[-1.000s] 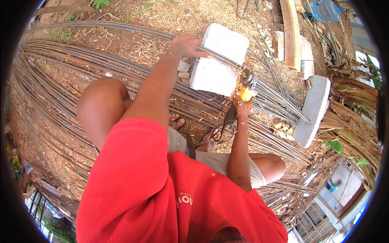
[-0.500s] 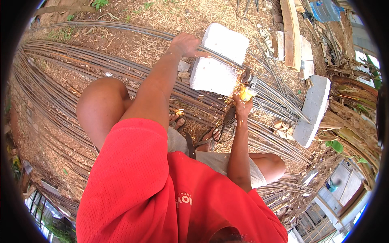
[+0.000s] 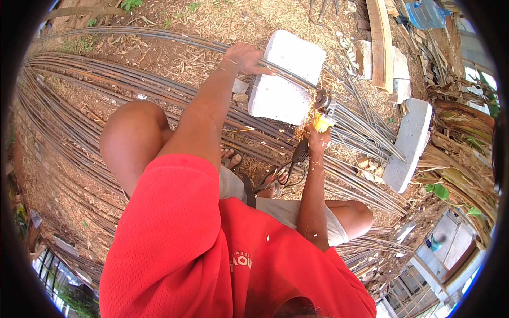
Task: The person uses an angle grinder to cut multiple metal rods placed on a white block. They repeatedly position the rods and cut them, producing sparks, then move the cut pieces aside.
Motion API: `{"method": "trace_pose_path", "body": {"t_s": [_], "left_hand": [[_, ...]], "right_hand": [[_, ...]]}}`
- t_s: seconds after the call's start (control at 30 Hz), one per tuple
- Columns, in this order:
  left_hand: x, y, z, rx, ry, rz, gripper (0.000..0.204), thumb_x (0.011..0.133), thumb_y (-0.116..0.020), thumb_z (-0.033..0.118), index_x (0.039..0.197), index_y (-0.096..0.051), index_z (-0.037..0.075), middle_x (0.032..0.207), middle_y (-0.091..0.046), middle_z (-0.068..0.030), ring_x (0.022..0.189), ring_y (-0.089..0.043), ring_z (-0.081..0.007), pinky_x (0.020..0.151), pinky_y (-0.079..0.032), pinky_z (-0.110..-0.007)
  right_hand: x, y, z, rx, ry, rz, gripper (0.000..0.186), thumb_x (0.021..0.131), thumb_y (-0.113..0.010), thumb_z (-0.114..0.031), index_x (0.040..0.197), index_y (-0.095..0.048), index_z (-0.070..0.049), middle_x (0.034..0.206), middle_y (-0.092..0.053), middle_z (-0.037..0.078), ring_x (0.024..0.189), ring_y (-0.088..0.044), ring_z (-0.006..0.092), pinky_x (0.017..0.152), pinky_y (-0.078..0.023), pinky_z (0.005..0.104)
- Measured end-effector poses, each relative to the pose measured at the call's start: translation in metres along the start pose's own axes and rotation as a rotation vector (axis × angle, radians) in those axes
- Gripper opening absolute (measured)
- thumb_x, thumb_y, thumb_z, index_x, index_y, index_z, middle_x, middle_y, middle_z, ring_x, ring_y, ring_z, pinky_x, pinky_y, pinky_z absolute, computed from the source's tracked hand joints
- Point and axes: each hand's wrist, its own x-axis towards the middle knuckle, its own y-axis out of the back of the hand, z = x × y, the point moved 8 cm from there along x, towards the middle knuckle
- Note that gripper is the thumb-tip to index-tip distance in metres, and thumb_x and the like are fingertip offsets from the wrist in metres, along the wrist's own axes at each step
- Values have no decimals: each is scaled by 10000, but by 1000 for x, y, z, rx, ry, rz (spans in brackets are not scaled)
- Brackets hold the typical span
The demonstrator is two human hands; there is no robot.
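My left hand (image 3: pixel 245 58) is closed around a few long steel rebars (image 3: pixel 183 40) that lie across a white block (image 3: pixel 283 95). In my right hand (image 3: pixel 317 139) is a yellow angle grinder (image 3: pixel 322 121), its fingers wrapped round the body. The grinder's disc sits against the rebars just past the block's right edge, and orange sparks fly off toward my feet. A dark cable (image 3: pixel 300 153) hangs from the tool's lower end. The exact contact point is partly hidden by the disc guard and sparks.
Bundles of rebar (image 3: pixel 122 79) run across the ground below the block. Shorter bars (image 3: pixel 366 130) lie at the right, resting against a grey concrete slab (image 3: pixel 411 143). A wooden plank (image 3: pixel 380 42) and broken blocks stand at the far right. My sandalled feet (image 3: pixel 275 177) are beneath the sparks.
Both hands stay almost in place. The spark spray differs in shape, and the bright burst near my left foot has shrunk to a thin streak.
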Motion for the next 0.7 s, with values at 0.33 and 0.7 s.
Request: {"method": "trace_pose_path", "body": {"t_s": [0.33,0.7], "left_hand": [[1,-4,-3,-24,-3,38,1089,832,-426,1071,902,-785,46,790,-725,-130,870,-749,-276,968,-573,-496],[2,-4,-4,-37,-12,69,1134,799,-422,1093,987,-819,48,842,-754,-139,920,-760,-281,997,-567,-488]], "right_hand": [[2,2,2,33,41,-13,454,849,-846,33,1253,-642,3,1046,-743,74,877,-713,189,717,-598,330],[18,12,21,-16,130,-18,466,853,-874,2,1266,-658,-20,1035,-751,65,864,-715,190,726,-587,325]]}}
